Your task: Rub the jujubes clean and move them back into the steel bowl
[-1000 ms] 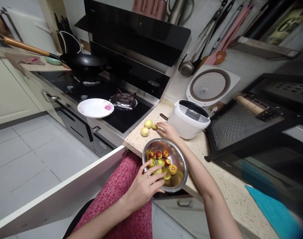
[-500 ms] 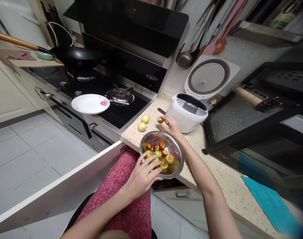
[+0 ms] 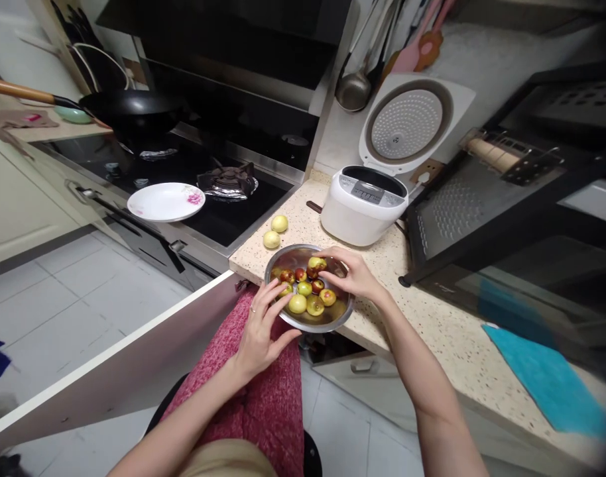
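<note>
A steel bowl [image 3: 309, 289] of small red-green fruits sits at the speckled surface's [image 3: 432, 344] near edge. The left hand [image 3: 261, 326] cups its rim, fingers spread. The right hand [image 3: 350, 273] pinches one fruit [image 3: 317, 263] over the bowl. Two pale fruits [image 3: 275, 232] lie beyond the grip, outside. No writing is legible.

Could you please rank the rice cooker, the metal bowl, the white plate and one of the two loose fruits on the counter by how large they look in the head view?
1. rice cooker, lid open
2. metal bowl and white plate: they look about alike, and the bowl is nearer, so unranked
3. loose fruit
</note>
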A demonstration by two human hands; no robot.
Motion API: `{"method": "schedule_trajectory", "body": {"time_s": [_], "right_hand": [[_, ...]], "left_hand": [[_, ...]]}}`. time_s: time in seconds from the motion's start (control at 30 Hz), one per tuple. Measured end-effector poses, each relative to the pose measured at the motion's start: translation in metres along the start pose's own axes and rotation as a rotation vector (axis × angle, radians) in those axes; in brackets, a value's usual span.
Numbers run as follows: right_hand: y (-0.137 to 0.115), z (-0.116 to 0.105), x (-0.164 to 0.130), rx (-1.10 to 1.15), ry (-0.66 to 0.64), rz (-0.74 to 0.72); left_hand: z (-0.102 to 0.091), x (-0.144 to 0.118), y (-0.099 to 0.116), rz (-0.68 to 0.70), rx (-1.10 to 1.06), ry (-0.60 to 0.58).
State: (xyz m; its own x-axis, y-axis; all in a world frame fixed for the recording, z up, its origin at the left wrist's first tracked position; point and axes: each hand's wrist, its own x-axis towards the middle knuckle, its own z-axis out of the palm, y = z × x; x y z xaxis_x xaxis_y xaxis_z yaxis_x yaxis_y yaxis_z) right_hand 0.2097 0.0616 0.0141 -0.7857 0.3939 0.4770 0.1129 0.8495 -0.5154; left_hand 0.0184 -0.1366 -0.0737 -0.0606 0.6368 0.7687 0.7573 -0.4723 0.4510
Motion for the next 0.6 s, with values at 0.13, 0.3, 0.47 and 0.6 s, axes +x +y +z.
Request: {"method": "schedule_trajectory", "body": {"time_s": [0.13, 0.3, 0.47, 0.6], "right_hand": [[-0.002, -0.014, 0.0, -0.043, -0.101, 0.013], [-0.003, -0.03, -0.003, -0.151, -0.256, 0.012], [0.0, -0.032, -0.006, -0.18, -0.342, 0.055], [0.001, -0.031, -0.008, -0.195, -0.329, 0.063]], "left_hand": [[0.001, -0.002, 0.001, -0.025, 0.02, -0.031], [0.002, -0.002, 0.001, -0.016, 0.017, -0.062], [0.002, -0.002, 0.002, -0.03, 0.021, -0.075], [0.002, -0.001, 0.003, -0.021, 0.039, -0.08]]}}
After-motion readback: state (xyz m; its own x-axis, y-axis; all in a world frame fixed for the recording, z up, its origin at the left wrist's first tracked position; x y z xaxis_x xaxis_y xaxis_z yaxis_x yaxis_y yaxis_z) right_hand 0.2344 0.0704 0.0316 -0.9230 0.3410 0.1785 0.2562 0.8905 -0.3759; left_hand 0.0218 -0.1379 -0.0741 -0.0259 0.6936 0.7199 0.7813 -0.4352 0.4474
